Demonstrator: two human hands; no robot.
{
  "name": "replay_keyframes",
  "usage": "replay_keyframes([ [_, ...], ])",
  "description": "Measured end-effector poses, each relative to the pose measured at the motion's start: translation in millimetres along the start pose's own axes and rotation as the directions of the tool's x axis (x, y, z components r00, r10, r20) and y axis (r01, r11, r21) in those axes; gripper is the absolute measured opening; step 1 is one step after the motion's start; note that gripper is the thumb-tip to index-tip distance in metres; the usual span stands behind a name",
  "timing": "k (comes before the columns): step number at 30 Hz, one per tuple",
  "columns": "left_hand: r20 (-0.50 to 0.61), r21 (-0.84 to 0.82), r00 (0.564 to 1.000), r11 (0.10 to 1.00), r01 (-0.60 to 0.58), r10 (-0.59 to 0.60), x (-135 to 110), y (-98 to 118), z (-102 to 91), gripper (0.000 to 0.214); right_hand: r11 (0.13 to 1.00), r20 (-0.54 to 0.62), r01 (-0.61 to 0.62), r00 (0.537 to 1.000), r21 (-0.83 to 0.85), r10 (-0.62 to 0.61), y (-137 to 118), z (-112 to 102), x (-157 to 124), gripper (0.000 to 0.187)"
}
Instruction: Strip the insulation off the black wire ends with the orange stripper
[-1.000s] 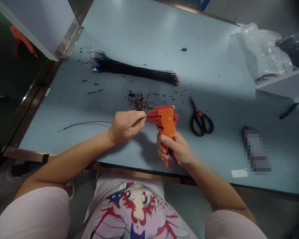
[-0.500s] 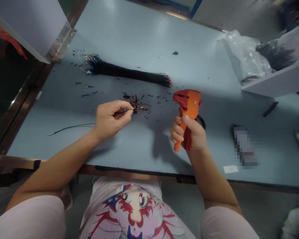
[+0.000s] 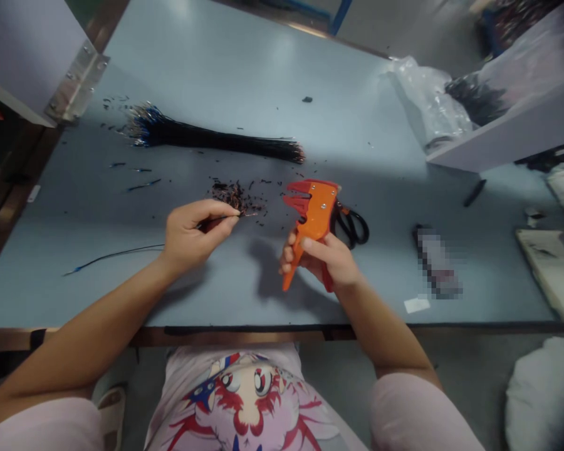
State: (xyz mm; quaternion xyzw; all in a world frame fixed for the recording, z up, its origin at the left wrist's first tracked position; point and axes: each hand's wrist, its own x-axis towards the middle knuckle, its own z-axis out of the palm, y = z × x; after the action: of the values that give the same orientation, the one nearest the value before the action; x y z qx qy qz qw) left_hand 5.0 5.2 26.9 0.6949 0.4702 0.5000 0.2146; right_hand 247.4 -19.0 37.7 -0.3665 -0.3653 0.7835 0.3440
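My left hand (image 3: 195, 235) pinches a thin black wire (image 3: 117, 254) near one end. A short bare copper tip pokes out past the fingertips, and a blue-sleeved terminal shows at the wire's far end on the left. In my right hand (image 3: 331, 257) is an orange and red wire stripper (image 3: 318, 210), its handles spread apart and its red jaws apart, facing left toward the wire. A gap separates jaws and wire. Behind my hands lies a thick bundle of black wires (image 3: 220, 141) with blue terminals at the left. Stripped insulation scraps (image 3: 232, 195) are heaped beyond my left fingertips.
Black-handled scissors (image 3: 352, 227) lie just behind the wire stripper. A blurred-out dark object (image 3: 435, 260) and a white paper slip (image 3: 417, 305) are at the right. Clear plastic bags (image 3: 435, 103) sit by a pale panel (image 3: 489, 141). Several short wires (image 3: 143, 185) lie at left.
The stripper's jaws and handles have spread apart, and it has turned to show its jaws toward the left. My left hand still pinches the wire. The whole view has shifted.
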Motion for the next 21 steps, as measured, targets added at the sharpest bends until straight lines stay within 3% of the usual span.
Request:
replay_keyframes([
  [5,-0.011,-0.03,0.999,0.999,-0.041,0.04,0,-1,1.5,0.004,0.957,0.109,0.126,0.989,-0.26,-0.1,5,4,-1,0.021],
  [8,-0.002,-0.023,1.0,0.999,-0.031,0.031,-1,-1,2.5,0.004,0.793,0.003,0.181,0.976,-0.582,-0.22,7,7,-3,0.013],
  [10,0.006,-0.003,1.0,1.0,-0.004,0.004,-1,0,3.0,0.003,0.72,-0.091,0.149,0.954,-0.678,-0.284,6,8,-4,0.011],
  [12,0.006,0.014,1.0,1.0,0.027,-0.027,-2,0,3.6,0.004,0.788,-0.137,0.105,0.963,-0.606,-0.234,5,7,-4,0.017],
  [14,-0.015,0.021,0.999,0.999,0.048,-0.048,-2,-1,3.9,0.005,0.925,-0.072,-0.023,0.997,-0.38,-0.005,4,4,-2,0.026],
  [15,-0.034,0.021,0.998,0.998,0.055,-0.054,-1,-1,4.0,0.004,0.962,0.005,-0.13,0.991,-0.242,0.136,4,3,-1,0.031],
  [17,-0.071,0.017,0.996,0.998,0.064,-0.063,-1,-3,4.1,0.004,0.928,0.196,-0.372,0.909,-0.011,0.367,8,0,4,0.038],
  [18,-0.085,0.014,0.994,0.998,0.067,-0.066,-1,-4,4.1,0.003,0.894,0.237,-0.444,0.876,0.056,0.42,11,0,7,0.039],
  [19,-0.095,0.012,0.993,0.997,0.071,-0.07,0,-5,4.2,0.003,0.866,0.254,-0.49,0.854,0.096,0.455,15,0,10,0.037],
  [21,-0.101,0.007,0.991,0.996,0.083,-0.082,0,-7,4.6,0.003,0.854,0.242,-0.502,0.853,0.138,0.463,23,0,14,0.036],
])
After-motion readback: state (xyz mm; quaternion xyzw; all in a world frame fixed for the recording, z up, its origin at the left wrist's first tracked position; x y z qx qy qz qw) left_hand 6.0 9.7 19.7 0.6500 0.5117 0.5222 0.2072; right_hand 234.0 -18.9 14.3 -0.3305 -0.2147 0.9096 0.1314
